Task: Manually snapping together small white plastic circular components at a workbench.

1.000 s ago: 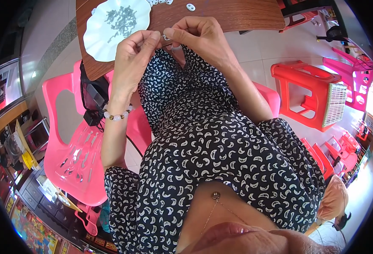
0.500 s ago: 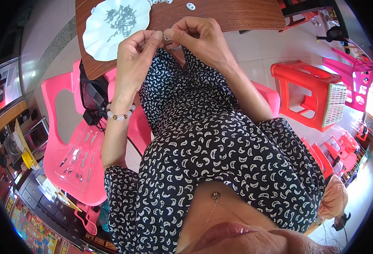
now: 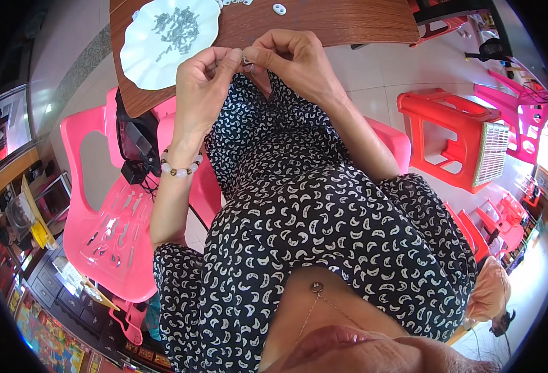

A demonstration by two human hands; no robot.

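Observation:
My left hand [image 3: 209, 78] and my right hand [image 3: 292, 62] meet fingertip to fingertip just off the table's near edge. Both pinch a small white piece [image 3: 247, 60], mostly covered by thumbs and index fingers, so its exact kind is unclear. Up and left of my left hand, a white scalloped plate [image 3: 140, 59] bears a heap of small grey, tube-like pieces [image 3: 178, 30]. Beyond my hands a white oval piece with two holes [image 3: 279, 9] lies on the brown wooden table [image 3: 348, 22]. Several similar white pieces [image 3: 233, 2] lie at the top edge of the view.
On the left stands a pink plastic chair [image 3: 109, 236] with a black mesh bag [image 3: 134, 140] and a black cable adapter on it. A red plastic stool [image 3: 442, 133] is to the right. At the lower right, another person [image 3: 490, 289] is partly visible.
Both hands have come slightly closer to me, still pinching together at the small white piece. The plate and the pieces on the table look the same.

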